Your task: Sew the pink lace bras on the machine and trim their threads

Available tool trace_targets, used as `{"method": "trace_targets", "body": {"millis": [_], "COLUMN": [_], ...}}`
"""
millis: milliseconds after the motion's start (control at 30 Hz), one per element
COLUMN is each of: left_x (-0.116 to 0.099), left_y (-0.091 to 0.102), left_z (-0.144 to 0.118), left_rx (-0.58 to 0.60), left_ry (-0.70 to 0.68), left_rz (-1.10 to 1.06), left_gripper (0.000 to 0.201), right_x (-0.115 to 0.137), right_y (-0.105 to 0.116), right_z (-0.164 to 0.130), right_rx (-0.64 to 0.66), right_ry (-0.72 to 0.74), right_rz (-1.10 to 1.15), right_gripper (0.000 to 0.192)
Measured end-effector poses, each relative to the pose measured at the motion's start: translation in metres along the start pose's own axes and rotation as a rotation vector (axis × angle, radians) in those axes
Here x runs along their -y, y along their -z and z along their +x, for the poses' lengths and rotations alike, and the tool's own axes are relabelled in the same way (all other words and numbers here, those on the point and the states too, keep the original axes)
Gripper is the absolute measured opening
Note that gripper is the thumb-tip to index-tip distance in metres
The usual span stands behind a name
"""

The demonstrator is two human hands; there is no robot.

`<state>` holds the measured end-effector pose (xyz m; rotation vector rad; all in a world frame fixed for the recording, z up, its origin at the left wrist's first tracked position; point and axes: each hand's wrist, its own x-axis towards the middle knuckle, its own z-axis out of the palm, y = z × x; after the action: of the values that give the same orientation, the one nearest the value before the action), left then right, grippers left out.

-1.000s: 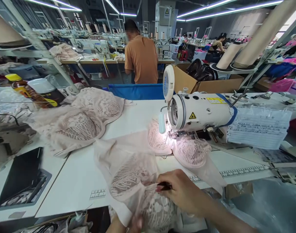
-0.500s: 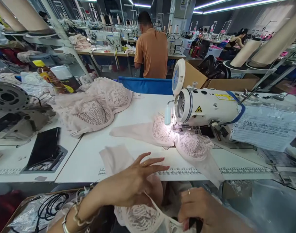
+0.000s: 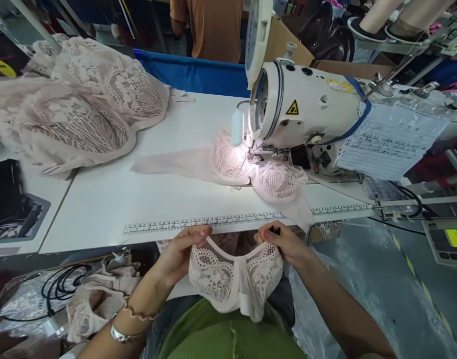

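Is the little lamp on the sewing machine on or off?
On. The lamp beside the sewing machine casts a bright white patch on the lace bra lying under the needle.

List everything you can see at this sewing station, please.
lace bra: one, pale pink, held over the lap at the table's near edge
lace bra at the needle: one, pale pink, under the machine head
sewing machine: one, white, right of centre on the table
pile of lace bras: several, pale pink, far left
printed sheet: one, white, on the machine's right
table: one, white, ruler strip along its front
person in orange shirt: one, behind the table
left hand: pinches the bra's left top edge
right hand: pinches its right top edge
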<state>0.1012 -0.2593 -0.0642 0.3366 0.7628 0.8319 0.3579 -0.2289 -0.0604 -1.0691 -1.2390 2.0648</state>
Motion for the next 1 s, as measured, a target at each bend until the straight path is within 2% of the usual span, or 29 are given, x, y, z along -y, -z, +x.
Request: {"method": "trace_targets", "body": {"millis": [100, 167, 333, 500, 567, 633, 733, 800, 867, 933, 1000], "left_x": [0.003, 0.003, -0.001, -0.001, 0.0, 0.002, 0.002, -0.003, -0.012, -0.022, -0.025], "left_y": [-0.004, -0.007, -0.012, -0.013, -0.015, -0.02, -0.031, -0.038, -0.045, -0.051, -0.055], "left_z": [0.002, 0.001, -0.001, -0.001, 0.001, 0.004, 0.014, 0.02, 0.021, 0.012, -0.005], "left_rx": [-0.004, -0.004, 0.009, 0.028, 0.067, 0.107, 0.145, 0.155, 0.124, -0.025, -0.174], "left_ry": [0.004, 0.012, 0.012, 0.028, 0.042, 0.055, 0.08, 0.063, -0.093, -0.456, -0.836], "left_rz": [-0.065, -0.089, -0.12, -0.107, -0.086, -0.067, -0.043, 0.021, 0.221, 0.555, 0.885], "left_gripper": [0.049, 0.047, 0.042, 0.046, 0.048, 0.049, 0.05, 0.05, 0.039, 0.019, 0.016], "right_x": [-0.011, -0.011, 0.0, -0.001, 0.0, 0.005, 0.021, 0.032, 0.04, 0.045, 0.045], "right_y": [-0.003, -0.004, -0.001, 0.004, 0.007, 0.01, 0.007, 0.002, -0.002, -0.003, -0.004], "right_z": [0.004, 0.005, 0.002, -0.001, 0.0, 0.001, -0.001, -0.007, -0.018, -0.033, -0.048], "right_rx": [0.035, 0.073, 0.123, 0.127, 0.145, 0.213, 0.365, 0.444, 0.489, 0.479, 0.345], "right_ry": [-0.003, 0.009, 0.087, 0.026, 0.015, 0.03, 0.082, 0.174, 0.284, 0.356, 0.395], "right_rz": [0.198, 0.246, 0.092, 0.124, 0.12, 0.018, -0.297, -0.51, -0.618, -0.582, -0.525], "right_gripper": [0.065, 0.061, 0.058, 0.07, 0.069, 0.064, 0.072, 0.054, 0.036, 0.037, 0.038]}}
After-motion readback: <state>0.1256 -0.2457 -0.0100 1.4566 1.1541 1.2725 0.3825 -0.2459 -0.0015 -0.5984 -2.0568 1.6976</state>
